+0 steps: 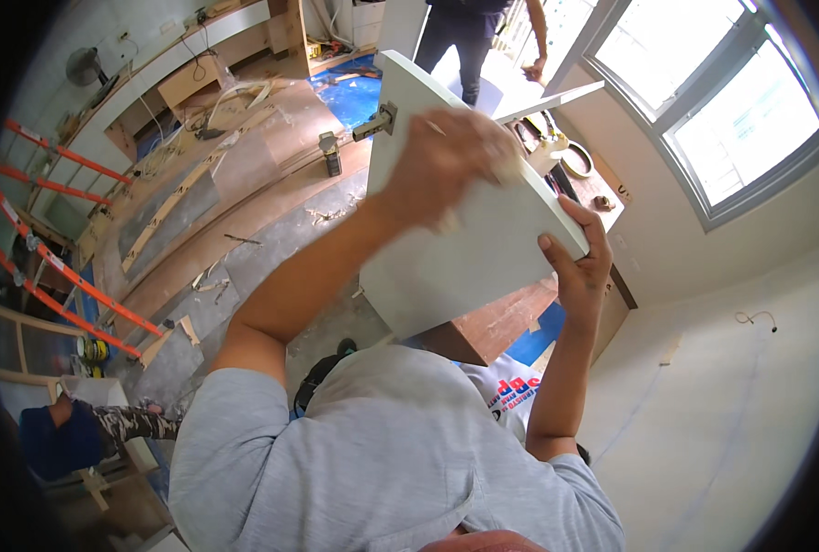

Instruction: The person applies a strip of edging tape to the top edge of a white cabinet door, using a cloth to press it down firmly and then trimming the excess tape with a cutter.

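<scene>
A white cabinet door [455, 276] stands tilted in front of me, with a metal hinge [375, 122] on its left edge. My left hand [446, 166] is blurred by motion over the upper part of the door. Its fingers are bent round a pale, cloth-like thing [510, 171] pressed near the surface; the blur hides its exact kind. My right hand [582, 253] grips the door's right edge, thumb on the near face and fingers behind it. Under the door's lower right side is a brown wooden board or box [501, 327].
Behind the door, a worktop holds a tape roll [577, 159] and small items. Another person [460, 41] stands beyond; someone in camouflage trousers [138, 423] is at lower left. Orange ladders [69, 267] lean at left. A can [329, 155] and scraps lie on the covered floor.
</scene>
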Demonstrator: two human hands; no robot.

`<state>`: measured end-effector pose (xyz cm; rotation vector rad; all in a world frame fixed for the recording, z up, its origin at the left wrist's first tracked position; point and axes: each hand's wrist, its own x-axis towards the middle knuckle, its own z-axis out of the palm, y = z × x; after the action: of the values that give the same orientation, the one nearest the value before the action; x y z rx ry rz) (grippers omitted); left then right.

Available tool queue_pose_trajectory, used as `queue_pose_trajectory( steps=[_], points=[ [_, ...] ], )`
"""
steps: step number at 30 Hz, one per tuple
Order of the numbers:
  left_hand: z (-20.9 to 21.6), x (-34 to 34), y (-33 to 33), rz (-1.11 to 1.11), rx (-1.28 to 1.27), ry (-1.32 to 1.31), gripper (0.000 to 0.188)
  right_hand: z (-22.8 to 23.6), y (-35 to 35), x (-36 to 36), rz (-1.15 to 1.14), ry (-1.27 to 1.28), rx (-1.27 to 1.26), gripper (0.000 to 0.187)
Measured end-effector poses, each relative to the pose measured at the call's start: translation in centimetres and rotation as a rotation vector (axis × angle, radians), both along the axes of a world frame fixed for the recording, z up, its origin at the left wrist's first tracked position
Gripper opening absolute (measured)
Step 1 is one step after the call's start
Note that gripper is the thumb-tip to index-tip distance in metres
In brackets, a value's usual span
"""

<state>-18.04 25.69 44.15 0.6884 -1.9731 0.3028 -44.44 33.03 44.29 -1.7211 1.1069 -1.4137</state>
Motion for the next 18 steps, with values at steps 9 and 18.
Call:
queue_pose_trajectory(
  steps=[9, 18],
  points=[
    [-1.9, 5.5, -8.4, 0.526, 0.064, 0.601, 0.024, -0.1, -0.5, 0.3, -0.023, 0.017, -0.069, 0.048],
    [-3.1, -6.9, 6.9, -0.182, 0.316, 0.365, 0.041, -0.5, -0.5, -0.3, 0.031, -0.007, -0.020, 0.051]
  ],
)
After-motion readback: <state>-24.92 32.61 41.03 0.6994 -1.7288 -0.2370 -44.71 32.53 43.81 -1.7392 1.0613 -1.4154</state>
